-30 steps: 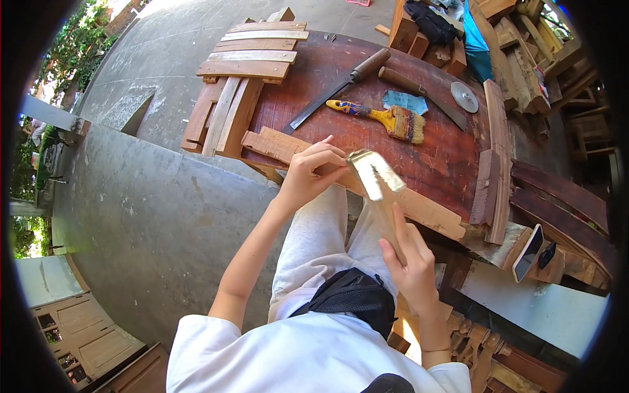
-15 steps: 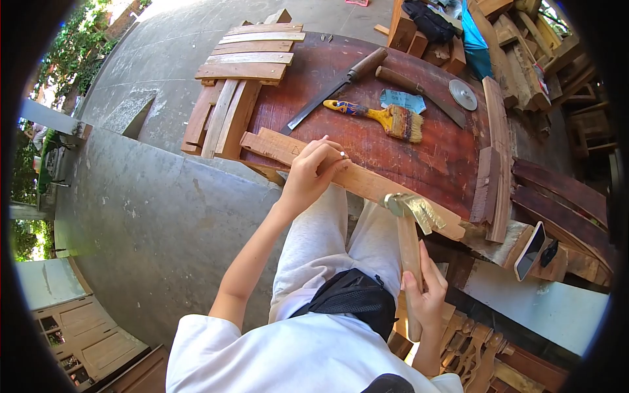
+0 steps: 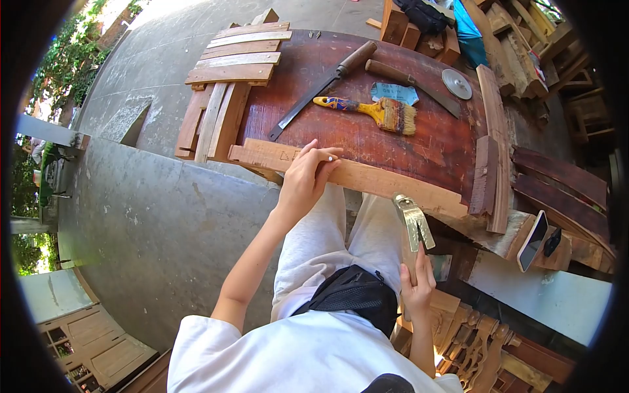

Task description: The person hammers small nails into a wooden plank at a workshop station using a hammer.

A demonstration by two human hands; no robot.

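Note:
My left hand (image 3: 306,175) rests on a long light wooden board (image 3: 373,178), its fingers bent over the board; a small white spot shows at the fingertips, too small to make out. The board lies along the near edge of the red-brown table (image 3: 327,141). My right hand (image 3: 418,288) is wrapped round the wooden handle of a hammer (image 3: 411,219), its metal head by the board's right part. On the table are a paintbrush (image 3: 373,114), a long flat file (image 3: 308,98), a blade with a wooden handle (image 3: 419,85) and a blue-green packet (image 3: 394,93).
Wooden slats (image 3: 239,56) stand at the table's left corner. A round metal disc (image 3: 457,84) lies at the right, near a long wood strip (image 3: 495,131). A phone (image 3: 532,241) leans at the lower right. Timber (image 3: 517,59) is piled at the back right.
The hammer and my right hand have dropped lower, and the hammer's head has turned, its claw pointing down. My left hand stays on the board. The view has shifted slightly.

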